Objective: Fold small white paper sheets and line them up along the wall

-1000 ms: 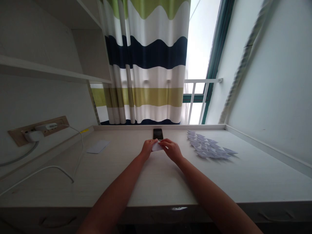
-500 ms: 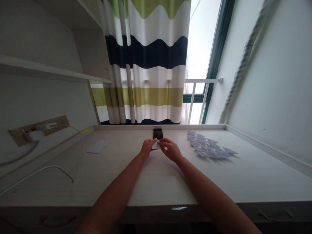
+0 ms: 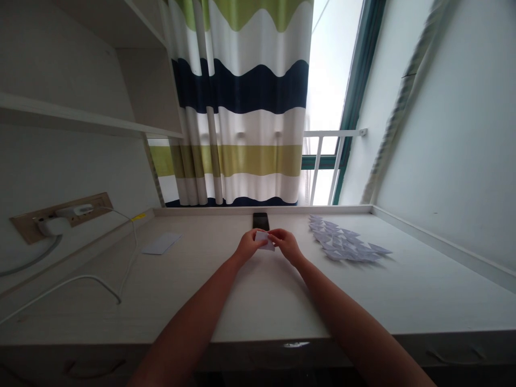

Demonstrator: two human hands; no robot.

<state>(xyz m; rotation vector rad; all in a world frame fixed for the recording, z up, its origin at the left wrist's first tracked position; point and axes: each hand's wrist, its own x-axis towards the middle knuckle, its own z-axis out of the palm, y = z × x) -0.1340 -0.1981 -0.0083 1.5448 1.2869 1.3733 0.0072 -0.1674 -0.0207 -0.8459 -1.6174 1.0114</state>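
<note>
Between my two hands is a small piece of white paper (image 3: 266,243), held up over the middle of the desk. My left hand (image 3: 246,244) pinches its left side, thumb lying across the front. On the upper right edge, the fingers of my right hand (image 3: 284,243) are closed. Just behind the hands lies a dark phone (image 3: 260,221), its lower end partly covered by them. To the right, a cluster of folded paper pieces (image 3: 342,240) with pointed tips rests on the desk. A flat stack of white paper (image 3: 162,243) lies to the left.
The pale desk (image 3: 262,301) has a raised rim at the back. White cables run over its left side from plugs in a wall socket (image 3: 60,215). A shelf (image 3: 92,121) overhangs the left, and a striped curtain (image 3: 242,86) hangs behind.
The paper has turned in my hands and shows more of its face, slightly further right. My left thumb has shifted across it. The view has moved a little.
</note>
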